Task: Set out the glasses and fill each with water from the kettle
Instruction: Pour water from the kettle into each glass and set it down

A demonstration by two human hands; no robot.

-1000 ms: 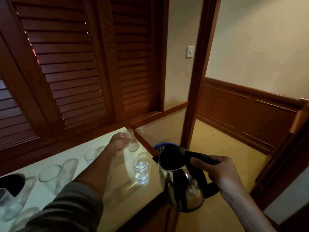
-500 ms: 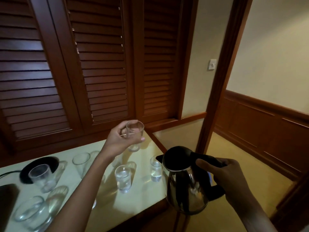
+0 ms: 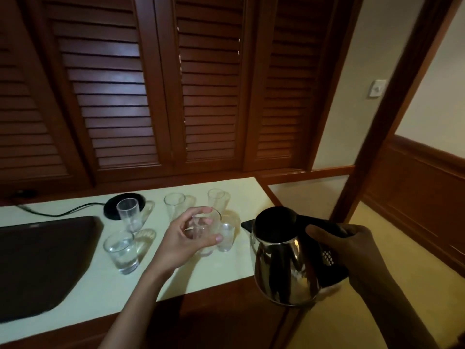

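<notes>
My left hand [image 3: 185,238] grips a clear empty glass [image 3: 210,224] in the air above the pale countertop [image 3: 100,278]. My right hand [image 3: 352,250] holds the black handle of a steel kettle [image 3: 281,263], upright with its lid open, just off the counter's right front corner. Several more glasses stand on the counter: one with water at front left [image 3: 121,250], a small one with water [image 3: 225,236] beside my left hand, a tall one [image 3: 128,215] by the kettle base, and two empty ones at the back [image 3: 174,205] [image 3: 216,199].
A black round kettle base [image 3: 112,206] with its cord sits at the back of the counter. A dark tray [image 3: 42,263] fills the left. Louvred wooden doors stand behind. A wooden post [image 3: 377,137] rises at the right, with carpeted floor beyond.
My left hand lifted the empty glass from the counter's far right corner and brought it back toward the kettle. The view swung left, showing the tray and base. The kettle stayed upright.
</notes>
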